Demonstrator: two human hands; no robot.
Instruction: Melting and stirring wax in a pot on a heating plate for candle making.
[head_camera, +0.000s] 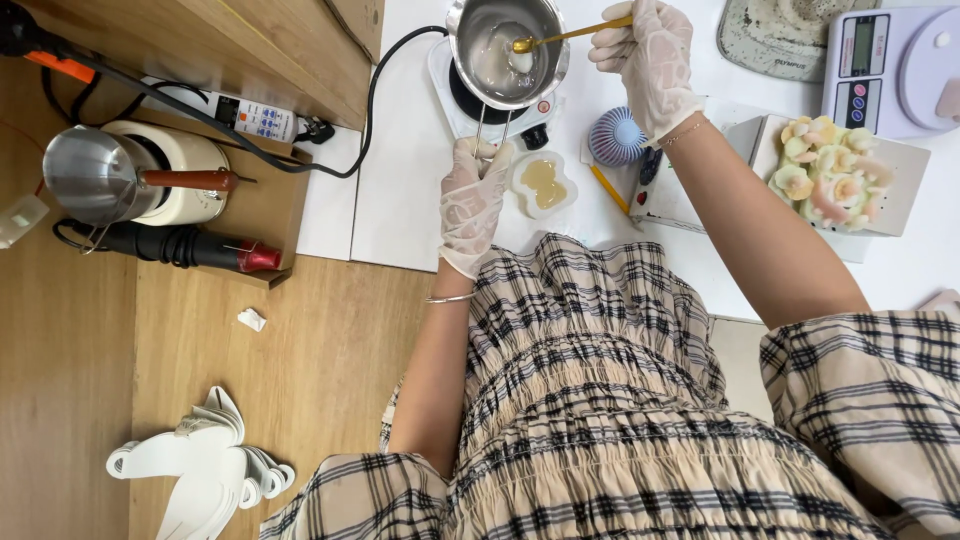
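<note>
A: Stirring now — the right hand (648, 60), in a lacy glove, pinches one gold spoon (560, 37) by its handle end, its bowl down inside the one steel pot (505, 50).

B: And the left hand (472, 195), gloved too, has its grip closed around the pot's wire handle (492, 130), right at the near side of the small white hot plate (480, 105).

A: Count it out: one pot on the burner, one spoon, one white mould (543, 184) with amber fill just beside the left hand, one blue ribbed ball (615, 137), one yellow pencil (607, 188).

B: One scale (895, 65) at the far right, one cluster of pale flower shapes (830, 170) on a white box. Off the table (400, 190), a second steel pot (95, 175) on the wooden shelf to the left.

A: Room? The pot sits near the table's far edge; bare white surface lies left of the left hand, up to the cable (370, 110). Right side is crowded.
</note>
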